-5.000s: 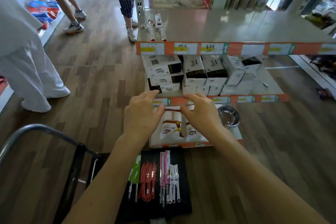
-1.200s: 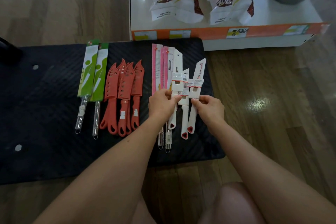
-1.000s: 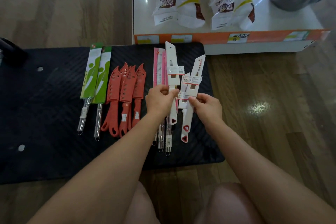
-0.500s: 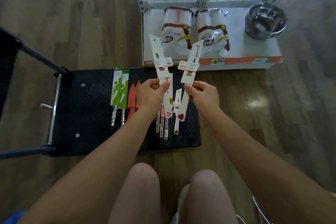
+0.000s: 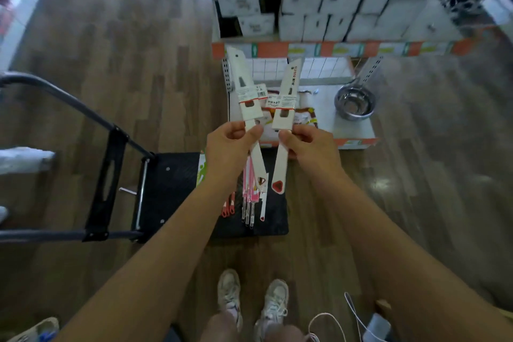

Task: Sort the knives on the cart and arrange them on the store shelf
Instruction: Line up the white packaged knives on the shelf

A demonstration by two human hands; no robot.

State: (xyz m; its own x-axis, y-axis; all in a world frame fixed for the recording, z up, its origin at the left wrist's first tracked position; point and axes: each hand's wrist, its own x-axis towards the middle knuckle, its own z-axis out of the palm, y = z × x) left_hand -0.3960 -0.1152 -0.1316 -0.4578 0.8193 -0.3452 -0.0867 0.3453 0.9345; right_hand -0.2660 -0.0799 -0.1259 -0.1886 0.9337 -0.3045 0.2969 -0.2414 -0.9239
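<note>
Left hand (image 5: 230, 144) pinches one white knife (image 5: 244, 86) by the handle, right hand (image 5: 311, 144) pinches a second white knife (image 5: 287, 91), both raised blade-up over the cart (image 5: 172, 183), where pink knives (image 5: 250, 191) lie, shelf (image 5: 352, 130) just ahead.

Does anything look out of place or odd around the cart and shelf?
A lone metal bowl sits on the bottom shelf, and a loose white cord lies on the floor by the shoes.

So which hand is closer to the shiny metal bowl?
The right hand, gripping a white sheathed knife, is lower-left of the shiny round metal bowl; the left hand, gripping another, is farther left.
</note>
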